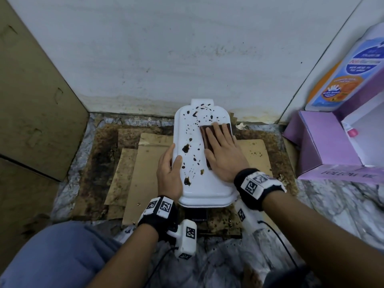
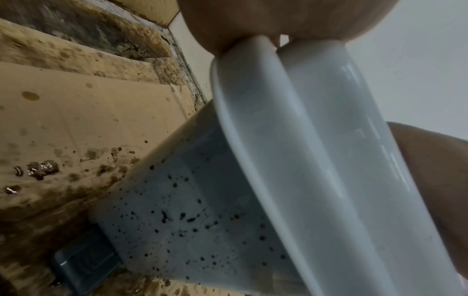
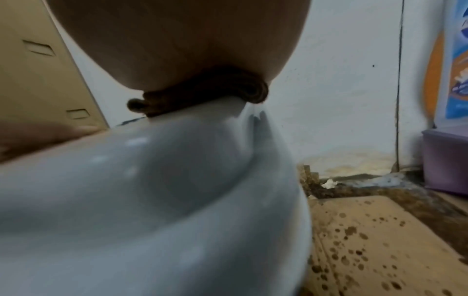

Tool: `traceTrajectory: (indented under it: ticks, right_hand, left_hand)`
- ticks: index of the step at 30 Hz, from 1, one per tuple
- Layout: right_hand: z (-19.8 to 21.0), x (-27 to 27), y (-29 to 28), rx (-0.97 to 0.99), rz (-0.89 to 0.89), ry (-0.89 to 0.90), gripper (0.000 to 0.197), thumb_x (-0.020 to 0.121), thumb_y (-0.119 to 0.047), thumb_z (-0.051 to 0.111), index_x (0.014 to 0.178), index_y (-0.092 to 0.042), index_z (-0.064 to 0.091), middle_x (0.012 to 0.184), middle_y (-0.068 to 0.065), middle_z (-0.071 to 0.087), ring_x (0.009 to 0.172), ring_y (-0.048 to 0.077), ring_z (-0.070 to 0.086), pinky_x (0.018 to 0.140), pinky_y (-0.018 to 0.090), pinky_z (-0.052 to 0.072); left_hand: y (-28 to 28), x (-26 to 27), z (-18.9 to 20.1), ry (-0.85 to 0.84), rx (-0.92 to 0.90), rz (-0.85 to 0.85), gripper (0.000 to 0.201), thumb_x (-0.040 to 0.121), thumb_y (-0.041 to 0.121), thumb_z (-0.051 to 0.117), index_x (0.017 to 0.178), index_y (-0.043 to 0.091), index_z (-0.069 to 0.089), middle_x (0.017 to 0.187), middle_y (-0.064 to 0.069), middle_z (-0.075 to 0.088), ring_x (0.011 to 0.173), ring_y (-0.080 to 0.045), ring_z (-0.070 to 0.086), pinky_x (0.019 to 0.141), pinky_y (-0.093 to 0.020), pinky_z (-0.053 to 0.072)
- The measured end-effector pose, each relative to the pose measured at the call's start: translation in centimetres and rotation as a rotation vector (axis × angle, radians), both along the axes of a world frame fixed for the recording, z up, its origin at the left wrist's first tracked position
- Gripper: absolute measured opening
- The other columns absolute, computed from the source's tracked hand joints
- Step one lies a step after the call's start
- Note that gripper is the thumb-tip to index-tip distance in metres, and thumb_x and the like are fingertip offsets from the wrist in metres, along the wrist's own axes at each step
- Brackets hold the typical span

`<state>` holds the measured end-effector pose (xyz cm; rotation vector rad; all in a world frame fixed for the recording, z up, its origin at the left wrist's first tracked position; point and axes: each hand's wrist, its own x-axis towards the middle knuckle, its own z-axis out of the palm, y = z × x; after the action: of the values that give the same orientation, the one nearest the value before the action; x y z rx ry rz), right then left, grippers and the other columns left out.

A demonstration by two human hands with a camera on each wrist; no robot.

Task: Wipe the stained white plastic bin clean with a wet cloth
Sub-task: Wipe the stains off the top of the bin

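The white plastic bin (image 1: 207, 183) stands on stained cardboard, its lid spattered with dark brown drops and blotches. My right hand (image 1: 216, 140) lies flat, fingers straight, pressing a folded brown cloth (image 1: 204, 132) onto the right side of the lid. My left hand (image 1: 174, 154) grips the lid's left edge, thumb on top and fingers curled over the rim. The left wrist view shows the lid rim (image 2: 291, 140) and the speckled bin wall (image 2: 190, 210) below it. In the right wrist view the cloth (image 3: 207, 96) is squashed under my palm (image 3: 177, 40).
Stained cardboard sheets (image 1: 149, 163) cover the floor around the bin. A white wall (image 1: 166, 59) stands close behind. A large cardboard box (image 1: 31, 100) leans at the left. A purple box (image 1: 324, 146) and a blue-and-orange labelled bottle (image 1: 342, 75) sit at the right.
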<state>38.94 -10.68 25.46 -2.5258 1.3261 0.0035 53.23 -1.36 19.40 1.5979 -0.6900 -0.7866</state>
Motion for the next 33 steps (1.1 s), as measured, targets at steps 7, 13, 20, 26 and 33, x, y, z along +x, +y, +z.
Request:
traceTrajectory:
  ticks: [7,13,20,26,33]
  right_hand:
    - [-0.7,-2.8,6.0,-0.015,0.048,-0.009,0.063,0.096,-0.049,0.008,0.152,-0.026,-0.01,0.159,-0.005,-0.022,0.144,0.013,-0.027,0.121,0.04,-0.005]
    - [-0.4,-1.8,2.8,-0.012,0.033,-0.014,0.06,0.099,-0.046,0.018,0.152,-0.027,-0.004,0.159,-0.006,-0.019,0.145,0.014,-0.022,0.121,0.042,-0.003]
    - [0.5,0.4,-2.8,0.038,0.049,0.015,0.061,0.101,-0.042,0.024,0.153,-0.024,-0.002,0.16,-0.003,-0.016,0.147,0.017,-0.017,0.12,0.046,-0.001]
    - [0.3,-0.6,0.0,0.02,0.066,-0.024,0.061,0.101,-0.043,0.024,0.152,-0.026,-0.006,0.16,-0.004,-0.019,0.146,0.016,-0.019,0.12,0.041,-0.004]
    - [-0.2,-2.4,2.7,0.007,0.096,-0.048,0.061,0.102,-0.044,0.025,0.153,-0.028,-0.004,0.159,-0.009,-0.019,0.145,0.011,-0.022,0.119,0.038,-0.008]
  left_hand:
    - [0.2,0.1,-0.4,-0.02,-0.007,-0.006,0.054,0.092,0.048,0.049,0.143,0.031,0.049,0.146,0.009,0.048,0.133,-0.012,0.047,0.109,-0.047,0.043]
    - [0.1,0.1,0.2,-0.065,0.014,-0.046,0.044,0.101,0.031,0.048,0.145,0.027,0.045,0.138,0.011,0.043,0.13,-0.009,0.043,0.113,-0.043,0.037]
    - [0.1,0.1,0.4,-0.03,0.017,-0.04,0.052,0.093,0.041,0.048,0.144,0.031,0.046,0.137,0.01,0.045,0.13,-0.013,0.045,0.112,-0.046,0.039]
    - [0.0,0.1,0.0,0.003,0.02,-0.011,0.056,0.088,0.051,0.05,0.141,0.035,0.05,0.144,0.007,0.048,0.131,-0.016,0.049,0.108,-0.049,0.043]
    - [0.1,0.1,0.4,-0.014,0.02,-0.028,0.051,0.089,0.05,0.05,0.139,0.038,0.049,0.142,0.01,0.047,0.131,-0.015,0.048,0.108,-0.048,0.042]
